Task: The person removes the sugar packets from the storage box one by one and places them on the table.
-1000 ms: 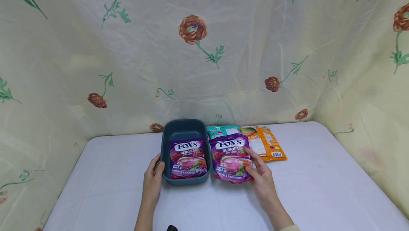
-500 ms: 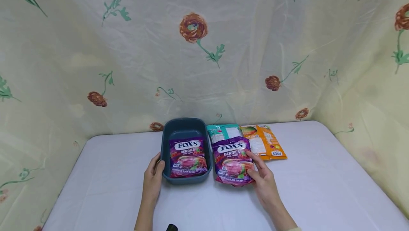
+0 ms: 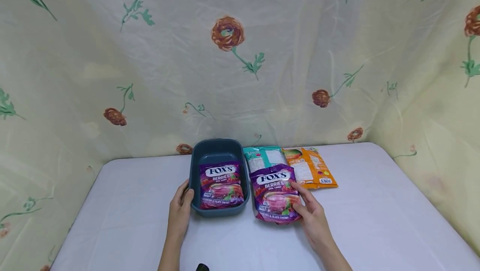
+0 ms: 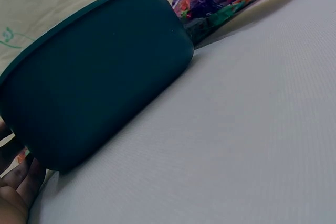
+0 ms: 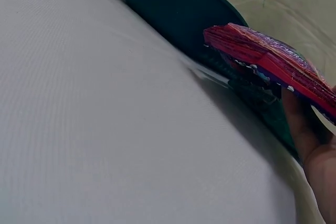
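A purple Fox's Berries candy bag (image 3: 276,198) is pinched at its right edge by my right hand (image 3: 314,217), thumb on its front. In the right wrist view this candy bag (image 5: 262,56) is tilted and raised above the cloth. My left hand (image 3: 181,206) holds the left side of a dark blue-green plastic tub (image 3: 219,212), thumb by the rim. Fingers (image 4: 31,177) touch its outer wall in the left wrist view. Inside the tub lies another purple berries candy bag (image 3: 222,185).
Behind the held bag, a teal candy bag (image 3: 262,156) and an orange candy bag (image 3: 318,171) lie on the white cloth-covered table (image 3: 131,212). A flowered curtain (image 3: 277,108) rises at the table's back edge. A dark object (image 3: 202,267) shows at the bottom edge.
My right hand has drawn the purple candy bag slightly toward me and to the right, off more of the teal bag. The left hand and the tub stay in place.
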Demonstrator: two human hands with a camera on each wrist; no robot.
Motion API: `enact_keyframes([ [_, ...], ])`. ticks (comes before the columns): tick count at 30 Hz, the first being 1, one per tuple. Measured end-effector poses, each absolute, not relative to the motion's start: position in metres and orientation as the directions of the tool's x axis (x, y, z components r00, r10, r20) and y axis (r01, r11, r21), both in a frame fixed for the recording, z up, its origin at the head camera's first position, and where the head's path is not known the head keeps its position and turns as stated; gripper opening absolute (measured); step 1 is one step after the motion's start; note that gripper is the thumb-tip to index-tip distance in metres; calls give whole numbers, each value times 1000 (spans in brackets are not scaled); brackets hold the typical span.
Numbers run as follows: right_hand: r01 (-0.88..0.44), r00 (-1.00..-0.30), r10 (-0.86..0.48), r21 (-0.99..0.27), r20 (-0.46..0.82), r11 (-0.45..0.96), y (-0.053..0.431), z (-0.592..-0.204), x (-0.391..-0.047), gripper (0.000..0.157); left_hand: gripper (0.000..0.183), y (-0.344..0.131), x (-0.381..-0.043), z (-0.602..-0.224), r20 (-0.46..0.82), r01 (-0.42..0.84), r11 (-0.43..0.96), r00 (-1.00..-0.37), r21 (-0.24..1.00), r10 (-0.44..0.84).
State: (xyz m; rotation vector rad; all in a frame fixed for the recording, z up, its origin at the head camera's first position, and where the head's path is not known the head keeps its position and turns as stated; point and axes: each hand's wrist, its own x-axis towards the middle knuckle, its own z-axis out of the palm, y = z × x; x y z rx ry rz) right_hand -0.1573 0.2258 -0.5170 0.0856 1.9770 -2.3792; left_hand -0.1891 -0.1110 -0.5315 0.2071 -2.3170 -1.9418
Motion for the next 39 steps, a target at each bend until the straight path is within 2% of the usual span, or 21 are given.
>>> enact_keyframes([
  [9,147,-989,11,-979,-150,-140,228,-519,-154,55,47,-111,-189,-531,-6,-38,178,-984,983,-177],
  [17,164,-985,63,-984,-160,75,228,-522,-151,49,49,-111,-189,-531,-2,-33,172,-984,985,-176],
  [24,220,-974,85,-958,-208,184,228,-522,-147,47,49,-111,-190,-533,-1,-33,166,-982,986,-186],
  [32,172,-983,126,-924,-136,342,222,-526,-139,51,47,-110,-189,-534,-9,-39,156,-982,987,-190],
  [39,46,-995,97,-906,-5,422,218,-529,-135,53,45,-111,-190,-534,-11,-41,155,-981,987,-192],
])
